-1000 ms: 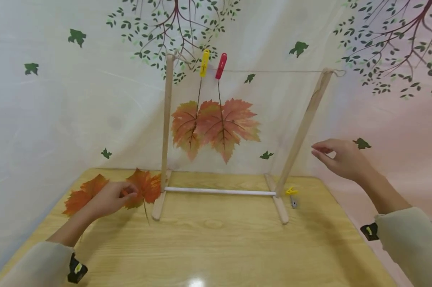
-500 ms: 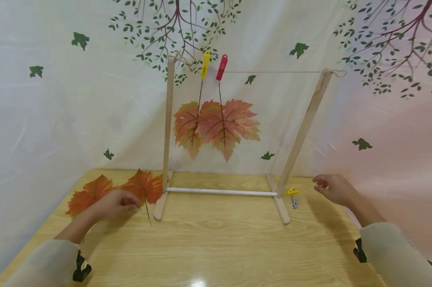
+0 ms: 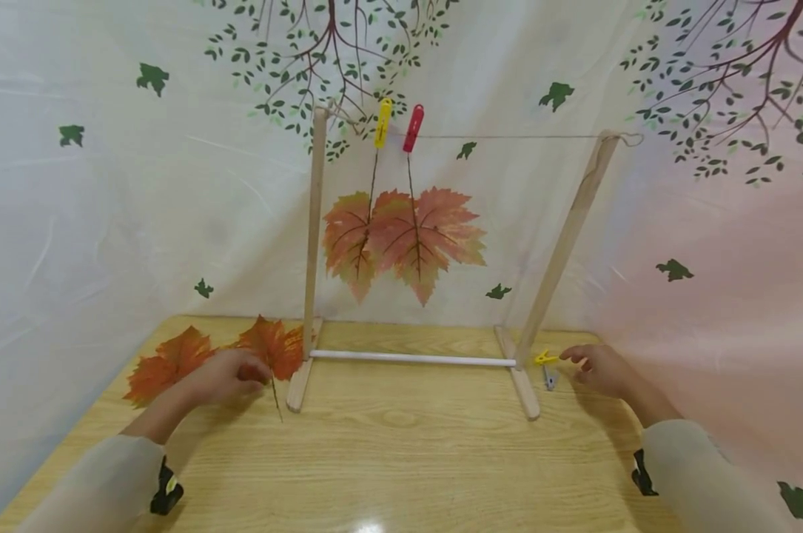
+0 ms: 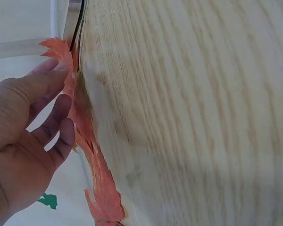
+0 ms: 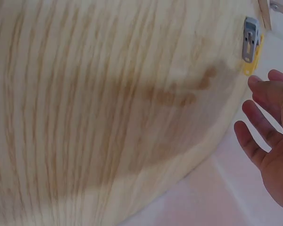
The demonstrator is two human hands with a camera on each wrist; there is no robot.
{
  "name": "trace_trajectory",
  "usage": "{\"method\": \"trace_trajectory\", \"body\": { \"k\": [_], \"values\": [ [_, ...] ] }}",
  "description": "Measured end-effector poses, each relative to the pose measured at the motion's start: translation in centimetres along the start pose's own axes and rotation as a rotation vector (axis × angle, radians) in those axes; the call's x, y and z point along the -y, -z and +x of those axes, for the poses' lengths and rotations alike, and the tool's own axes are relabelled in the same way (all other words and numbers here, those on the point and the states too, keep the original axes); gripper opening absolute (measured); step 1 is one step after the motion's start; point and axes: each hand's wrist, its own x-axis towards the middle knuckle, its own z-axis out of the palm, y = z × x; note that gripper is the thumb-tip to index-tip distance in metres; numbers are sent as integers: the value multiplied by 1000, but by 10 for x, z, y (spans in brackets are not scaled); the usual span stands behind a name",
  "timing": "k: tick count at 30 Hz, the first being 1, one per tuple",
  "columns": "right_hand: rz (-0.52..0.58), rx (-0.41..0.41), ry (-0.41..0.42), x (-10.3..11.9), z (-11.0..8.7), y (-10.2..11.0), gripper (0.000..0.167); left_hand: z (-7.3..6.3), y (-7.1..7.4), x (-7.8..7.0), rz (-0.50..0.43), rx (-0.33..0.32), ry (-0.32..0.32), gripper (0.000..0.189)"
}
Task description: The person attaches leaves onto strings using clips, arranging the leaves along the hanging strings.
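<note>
My left hand (image 3: 231, 377) hovers with loosely bent fingers by two orange maple leaves on the table, one leaf (image 3: 164, 364) to its left, the other leaf (image 3: 284, 354) beyond its fingertips. In the left wrist view the leaves (image 4: 104, 183) lie just behind the fingers, and no grip on them shows. Over at the right, my right hand (image 3: 601, 368) reaches toward a yellow clothespin (image 3: 543, 358); a grey clothespin (image 3: 550, 380) lies beside it. In the right wrist view, thumb and fingers are apart from the grey clothespin (image 5: 249, 40), with nothing between them.
A wooden frame with a white crossbar (image 3: 408, 358) stands at the table's back. From its string (image 3: 508, 136) hang two leaves, held by a yellow clothespin (image 3: 383, 124) and a red clothespin (image 3: 413, 129). A printed cloth backdrop (image 3: 241, 192) rises behind.
My right hand has come down and leftward from beside the frame's right post to the clothespins on the table. My left hand has shifted slightly right and down over the leaves.
</note>
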Motion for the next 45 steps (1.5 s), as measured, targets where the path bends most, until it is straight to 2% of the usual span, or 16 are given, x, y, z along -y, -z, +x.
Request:
{"method": "trace_trajectory", "body": {
  "k": [4, 10, 18, 24, 29, 37, 42, 45],
  "values": [
    [-5, 16, 6, 4, 3, -6, 40, 2, -2, 0, -1, 36, -32, 14],
    [-34, 54, 29, 6, 8, -12, 44, 1, -5, 1, -14, 88, -26, 10],
    [-14, 52, 59, 0, 12, -15, 51, 2, -6, 4, -87, 103, -76, 11],
    [-8, 26, 127, -2, 17, -22, 42, 5, -8, 1, -90, 102, -119, 11],
    [-7, 19, 138, 2, 23, -26, 39, 6, -11, -4, -100, 101, -116, 13],
    [-7, 23, 95, 4, 26, -28, 39, 7, -14, -3, -97, 102, -79, 11],
    [-14, 10, 71, 6, 23, -27, 28, 9, -15, -7, -76, 92, -103, 8],
    [-12, 22, 17, 6, 21, -26, 26, 9, -16, -7, -49, 96, -120, 8]
  ]
}}
